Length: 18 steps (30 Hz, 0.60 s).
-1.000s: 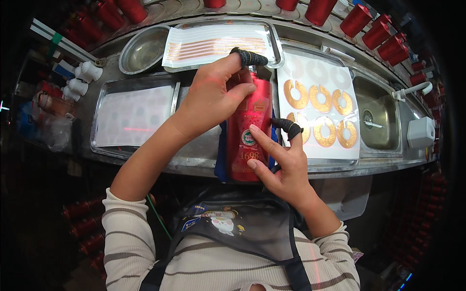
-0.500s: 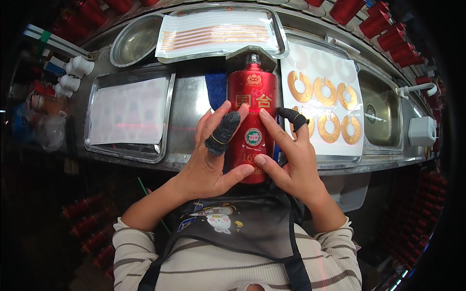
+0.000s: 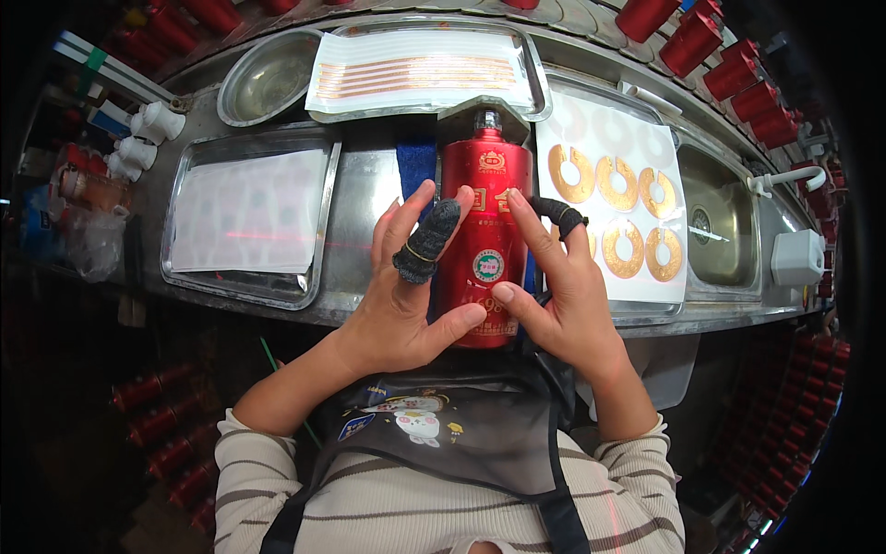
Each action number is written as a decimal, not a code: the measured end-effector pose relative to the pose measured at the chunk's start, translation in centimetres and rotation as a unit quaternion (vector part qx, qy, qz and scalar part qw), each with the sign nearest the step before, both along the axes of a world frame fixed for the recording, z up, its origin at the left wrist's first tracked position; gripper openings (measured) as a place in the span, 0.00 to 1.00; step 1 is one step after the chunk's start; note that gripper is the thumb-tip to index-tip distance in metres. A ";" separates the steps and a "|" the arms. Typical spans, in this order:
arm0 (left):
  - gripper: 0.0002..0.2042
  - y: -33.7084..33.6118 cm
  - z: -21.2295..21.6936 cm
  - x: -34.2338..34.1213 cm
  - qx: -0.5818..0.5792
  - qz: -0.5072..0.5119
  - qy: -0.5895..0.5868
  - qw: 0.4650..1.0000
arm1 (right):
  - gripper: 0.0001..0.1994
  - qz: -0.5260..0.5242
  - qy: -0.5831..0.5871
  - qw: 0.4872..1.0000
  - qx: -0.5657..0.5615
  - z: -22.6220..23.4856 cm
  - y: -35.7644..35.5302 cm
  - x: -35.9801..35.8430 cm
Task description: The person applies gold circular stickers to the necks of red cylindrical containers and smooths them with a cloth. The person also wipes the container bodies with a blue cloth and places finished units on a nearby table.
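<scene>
A glossy red bottle (image 3: 489, 235) with a clear cap, gold markings and a round green-and-white emblem lies in front of me, its neck pointing away. My left hand (image 3: 392, 300) rests along its left side with spread fingers, a fingertip by the gold characters and the thumb lower down. My right hand (image 3: 569, 309) mirrors it on the right, index fingertip near the characters and thumb beside the lower gold markings. Dark finger covers wrap one finger of each hand; a band circles the left one (image 3: 429, 242). Neither hand wraps around the bottle. Its underside is hidden.
Ring-shaped gold decals (image 3: 624, 247) lie on a white sheet at right, beside a sink (image 3: 715, 263). Gold strips (image 3: 420, 76) lie on a far tray. A metal bowl (image 3: 263, 83) and a tray of white sheets (image 3: 249, 212) stand left. Blue cloth (image 3: 415, 171) lies beside the bottle.
The bottle and both hands appear slightly farther right in view. My fingertips now cover more of the gold characters, and my right thumb has moved up a little.
</scene>
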<state>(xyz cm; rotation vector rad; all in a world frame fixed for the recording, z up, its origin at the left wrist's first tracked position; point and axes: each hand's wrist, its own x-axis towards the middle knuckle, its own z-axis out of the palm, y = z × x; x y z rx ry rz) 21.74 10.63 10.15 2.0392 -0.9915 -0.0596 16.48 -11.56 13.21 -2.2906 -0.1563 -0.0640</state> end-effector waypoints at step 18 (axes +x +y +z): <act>0.48 0.6 0.1 -0.1 0.027 -0.051 0.069 0.996 | 0.40 0.012 0.088 0.996 -0.026 1.4 0.2 0.5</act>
